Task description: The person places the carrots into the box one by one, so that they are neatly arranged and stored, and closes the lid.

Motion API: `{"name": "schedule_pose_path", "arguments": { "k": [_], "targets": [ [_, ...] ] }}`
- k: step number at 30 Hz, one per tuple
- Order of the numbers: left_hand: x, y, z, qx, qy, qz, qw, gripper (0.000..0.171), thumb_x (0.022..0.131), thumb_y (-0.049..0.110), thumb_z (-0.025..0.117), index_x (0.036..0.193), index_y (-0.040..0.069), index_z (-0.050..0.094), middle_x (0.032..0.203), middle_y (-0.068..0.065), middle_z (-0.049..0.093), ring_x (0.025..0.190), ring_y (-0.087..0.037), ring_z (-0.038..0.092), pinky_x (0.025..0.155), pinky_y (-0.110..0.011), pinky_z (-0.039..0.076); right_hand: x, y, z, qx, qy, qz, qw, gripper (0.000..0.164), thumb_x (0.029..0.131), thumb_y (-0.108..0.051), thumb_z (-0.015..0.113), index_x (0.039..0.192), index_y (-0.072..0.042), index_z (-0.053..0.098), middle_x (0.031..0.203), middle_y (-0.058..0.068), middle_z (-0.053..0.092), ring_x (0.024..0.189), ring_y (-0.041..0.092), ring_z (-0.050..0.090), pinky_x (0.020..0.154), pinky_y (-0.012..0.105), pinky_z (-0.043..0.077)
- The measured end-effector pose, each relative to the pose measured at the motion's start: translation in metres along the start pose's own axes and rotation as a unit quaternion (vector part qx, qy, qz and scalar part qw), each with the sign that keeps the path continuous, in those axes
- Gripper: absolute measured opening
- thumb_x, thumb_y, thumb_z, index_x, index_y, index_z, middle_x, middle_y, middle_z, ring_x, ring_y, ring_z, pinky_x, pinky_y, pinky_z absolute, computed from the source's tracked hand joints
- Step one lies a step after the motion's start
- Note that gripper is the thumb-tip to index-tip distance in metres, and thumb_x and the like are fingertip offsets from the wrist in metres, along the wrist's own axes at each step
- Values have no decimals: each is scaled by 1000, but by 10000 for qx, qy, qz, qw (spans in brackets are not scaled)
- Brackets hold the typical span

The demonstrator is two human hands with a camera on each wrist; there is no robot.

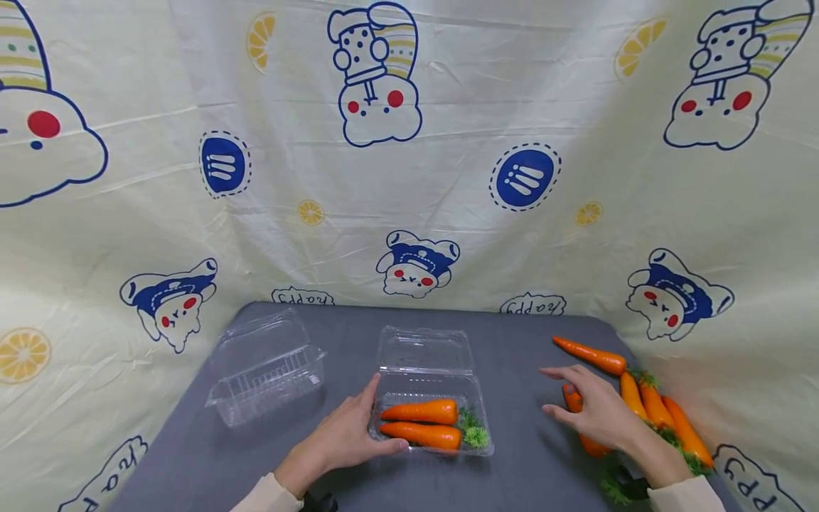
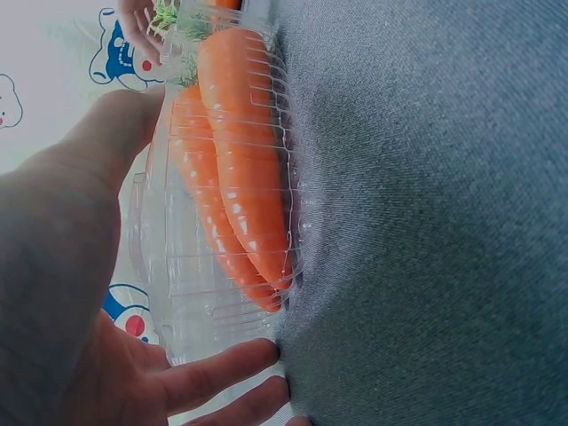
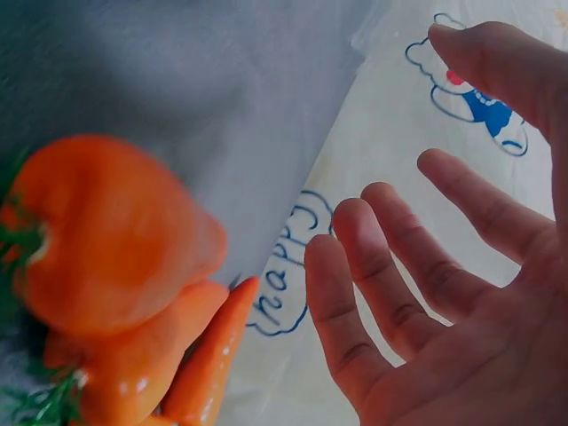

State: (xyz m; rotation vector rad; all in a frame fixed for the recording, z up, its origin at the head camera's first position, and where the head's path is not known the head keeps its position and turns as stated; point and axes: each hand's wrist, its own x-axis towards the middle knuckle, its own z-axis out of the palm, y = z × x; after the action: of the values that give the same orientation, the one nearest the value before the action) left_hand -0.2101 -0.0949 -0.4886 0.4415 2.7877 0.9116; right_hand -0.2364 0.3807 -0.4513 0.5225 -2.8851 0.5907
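Two orange carrots (image 1: 419, 411) with green tops lie side by side in a clear plastic clamshell box (image 1: 483, 405), its lid raised at the back. My left hand (image 1: 348, 434) is at the box's left end, thumb along the front rim and the other fingers stretched along the left side. In the left wrist view its fingers (image 2: 226, 373) look straight beside the box's end wall. My right hand (image 1: 598, 409) hovers with spread fingers over a carrot (image 1: 593, 446) at the right, partly hiding it. Nothing is in that hand; in the right wrist view its palm (image 3: 479, 355) is bare.
A second clear clamshell box (image 1: 269, 384) stands lid-up at the left of the grey table (image 1: 512, 412). Several more carrots (image 1: 687, 430) lie along the right edge, one carrot (image 1: 589, 354) farther back. A printed white cloth (image 1: 448, 178) hangs behind and around the table.
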Motion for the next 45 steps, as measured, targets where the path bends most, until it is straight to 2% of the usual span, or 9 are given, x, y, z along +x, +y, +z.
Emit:
{"name": "schedule_pose_path", "arguments": {
  "k": [2, 6, 9, 12, 16, 18, 29, 40, 45],
  "targets": [
    [0, 0, 1, 21, -8, -3, 10000, 139, 89, 82, 87, 187, 10, 21, 170, -24, 64, 146, -42, 66, 115, -68, 60, -3, 5, 0, -24, -67, 139, 9999, 68, 95, -40, 99, 154, -16, 75, 137, 13, 77, 103, 22, 68, 82, 33, 57],
    [1, -1, 2, 33, 18, 47, 10000, 140, 88, 83, 86, 187, 9, 20, 169, -23, 64, 144, -40, 67, 113, -66, 61, -7, 14, 1, -109, -270, 498, 9983, 71, 96, -43, 98, 155, -14, 73, 118, 8, 70, 92, 15, 54, 73, 28, 42],
    [1, -2, 2, 30, 16, 61, 10000, 140, 88, 83, 87, 187, 9, 20, 169, -23, 65, 142, -39, 68, 113, -66, 61, -10, 21, 0, -208, -412, 703, 9965, 75, 97, -47, 97, 157, -11, 72, 105, 6, 60, 83, 15, 46, 69, 30, 34],
    [2, -2, 2, 39, -18, 33, 10000, 140, 89, 82, 87, 187, 9, 20, 168, -22, 65, 140, -38, 68, 112, -65, 62, -13, 27, -2, -288, -572, 878, 9941, 81, 97, -53, 95, 157, -5, 70, 112, 14, 63, 82, 16, 49, 69, 30, 37],
    [2, -2, 1, 33, -27, 27, 10000, 140, 89, 82, 87, 187, 10, 20, 167, -22, 66, 139, -37, 68, 111, -64, 62, -16, 34, -4, -375, -797, 1086, 9902, 88, 96, -59, 93, 153, 2, 69, 135, 30, 67, 86, 20, 56, 70, 32, 46],
    [2, -2, 1, 63, 14, 61, 10000, 140, 88, 82, 87, 187, 9, 20, 167, -21, 66, 138, -36, 68, 110, -63, 62, -17, 37, -4, -393, -868, 1142, 9889, 89, 95, -61, 93, 152, 4, 70, 140, 33, 67, 86, 20, 58, 70, 33, 48],
    [0, -2, 0, 42, 1, 60, 10000, 141, 88, 85, 86, 187, 9, 20, 167, -23, 66, 139, -38, 68, 109, -65, 63, -17, 40, 3, -431, -1031, 1152, 9870, 85, 91, -56, 98, 147, 3, 74, 133, 28, 73, 82, 19, 55, 66, 32, 41],
    [1, -3, 1, 126, 70, 131, 9998, 141, 88, 85, 85, 187, 9, 20, 167, -22, 66, 136, -35, 68, 108, -63, 63, -18, 35, 4, -126, -1039, 1076, 9887, 78, 90, -49, 101, 147, -3, 77, 111, 2, 72, 76, 13, 51, 64, 28, 39],
    [1, -3, 1, 162, 30, 112, 9998, 141, 88, 85, 86, 187, 9, 20, 160, -20, 71, 125, -30, 67, 100, -58, 64, -16, 32, 6, 38, -1139, 1107, 9873, 71, 91, -43, 101, 146, -5, 78, 116, 2, 82, 69, 10, 51, 62, 26, 41]
  ]
}}
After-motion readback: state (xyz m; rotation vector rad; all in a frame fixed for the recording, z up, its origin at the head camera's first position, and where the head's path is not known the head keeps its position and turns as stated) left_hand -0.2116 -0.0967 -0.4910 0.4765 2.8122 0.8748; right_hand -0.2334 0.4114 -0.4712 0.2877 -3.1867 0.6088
